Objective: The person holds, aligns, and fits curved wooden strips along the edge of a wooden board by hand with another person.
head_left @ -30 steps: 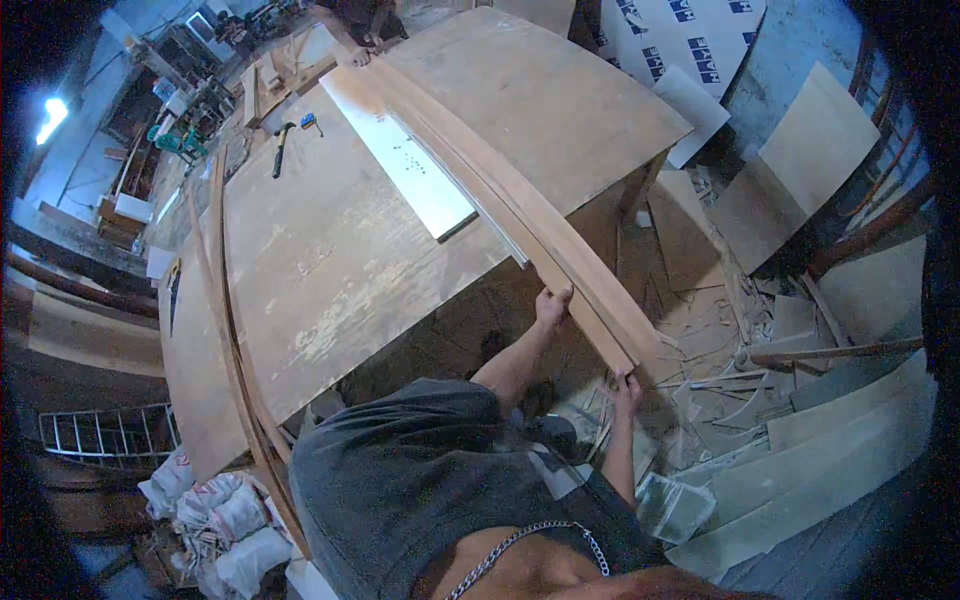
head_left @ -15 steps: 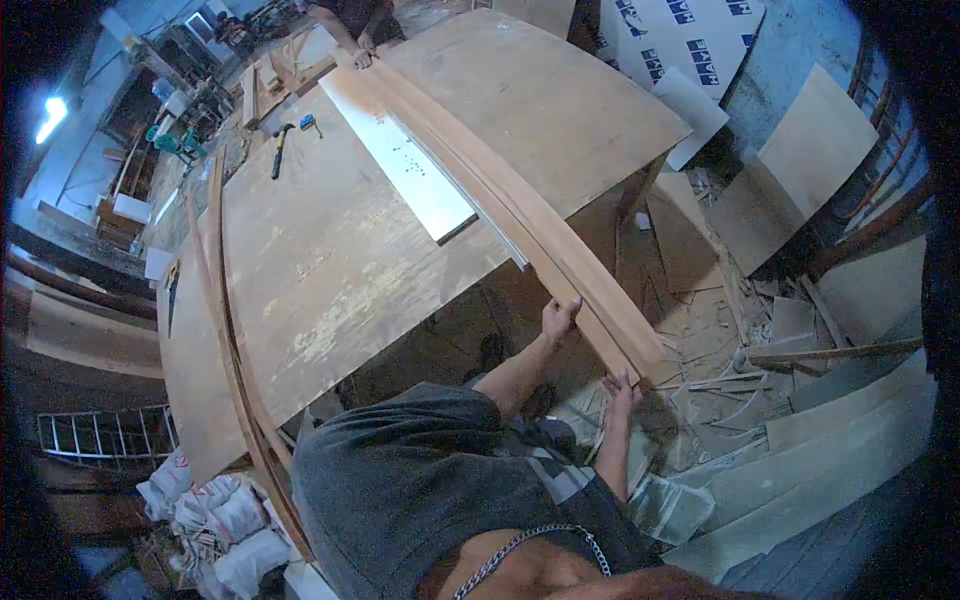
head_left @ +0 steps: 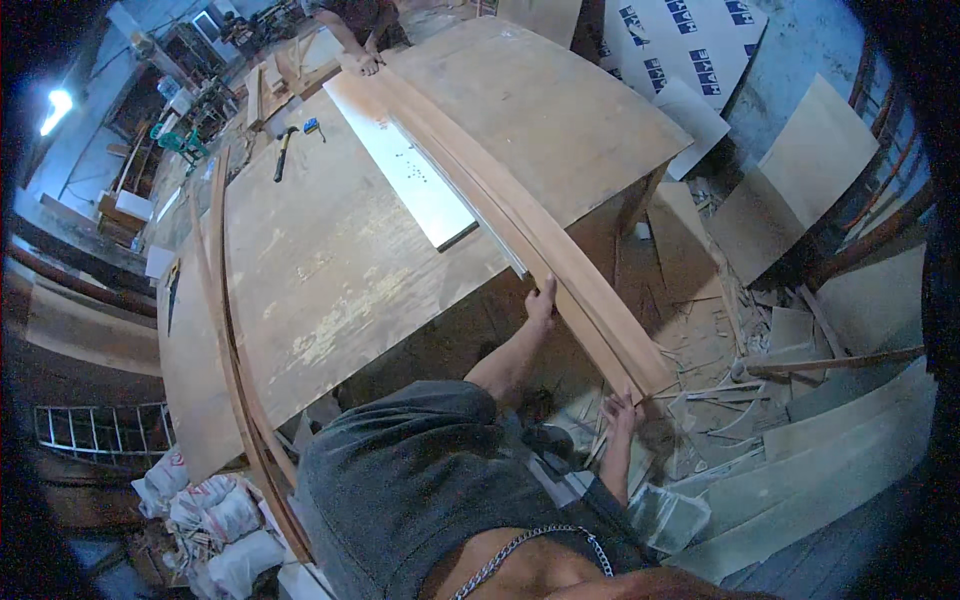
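A long brown wooden board (head_left: 600, 300) with a lengthwise step or seam runs from the far side of the table past its near edge. My left hand (head_left: 540, 303) grips its left edge just beyond the tabletop, thumb on top. At the near end my right hand (head_left: 621, 412) has its fingers closed against the board's corner; part of the grip is hidden. Along the board's left side lie a white panel (head_left: 420, 190) with dark specks and a thin metal strip (head_left: 500, 252). A co-worker's hands (head_left: 368, 64) rest on the far end.
On the big plywood table (head_left: 330, 250) lie a hammer (head_left: 283, 155) and a blue tape measure (head_left: 313, 127). Long thin strips (head_left: 228, 310) cross its left side. Wood scraps (head_left: 720, 400) cover the floor at right, with leaning sheets (head_left: 810, 190) behind. White sacks (head_left: 205, 510) sit lower left.
The board's near end has shifted slightly toward me. My left hand has moved a little up and left along its edge; my right hand has dropped slightly with the end.
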The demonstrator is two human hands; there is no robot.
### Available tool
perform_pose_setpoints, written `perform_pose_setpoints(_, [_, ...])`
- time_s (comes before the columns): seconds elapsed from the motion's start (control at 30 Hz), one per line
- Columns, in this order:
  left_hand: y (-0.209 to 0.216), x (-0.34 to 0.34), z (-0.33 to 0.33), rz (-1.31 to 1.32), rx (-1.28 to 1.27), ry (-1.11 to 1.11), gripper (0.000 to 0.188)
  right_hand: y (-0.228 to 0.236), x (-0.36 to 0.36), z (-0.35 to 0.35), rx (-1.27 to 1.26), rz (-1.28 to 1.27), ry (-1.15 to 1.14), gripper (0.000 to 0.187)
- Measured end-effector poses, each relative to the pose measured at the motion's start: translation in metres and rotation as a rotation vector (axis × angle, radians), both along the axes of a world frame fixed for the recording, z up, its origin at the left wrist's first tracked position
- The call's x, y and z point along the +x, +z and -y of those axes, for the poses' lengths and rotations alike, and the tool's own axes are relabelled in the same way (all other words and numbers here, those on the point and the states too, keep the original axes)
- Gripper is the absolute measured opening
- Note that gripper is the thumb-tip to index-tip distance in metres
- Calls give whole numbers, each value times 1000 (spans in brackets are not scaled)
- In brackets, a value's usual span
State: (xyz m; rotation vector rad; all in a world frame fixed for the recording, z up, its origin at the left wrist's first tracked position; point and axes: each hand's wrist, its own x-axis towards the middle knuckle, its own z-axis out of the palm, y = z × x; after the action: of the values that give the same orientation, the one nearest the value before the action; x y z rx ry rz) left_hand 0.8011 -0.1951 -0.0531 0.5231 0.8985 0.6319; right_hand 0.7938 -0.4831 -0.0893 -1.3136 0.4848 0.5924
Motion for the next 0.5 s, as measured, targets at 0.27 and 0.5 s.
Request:
perform_pose_setpoints(0.27, [-11, 10, -28, 18, 18, 195, 53, 22, -5, -1, -68, 7, -36, 36])
perform_pose_setpoints(0.5, [-23, -2, -46, -42, 160, 126, 30, 45, -5, -4, -22, 27, 29, 37])
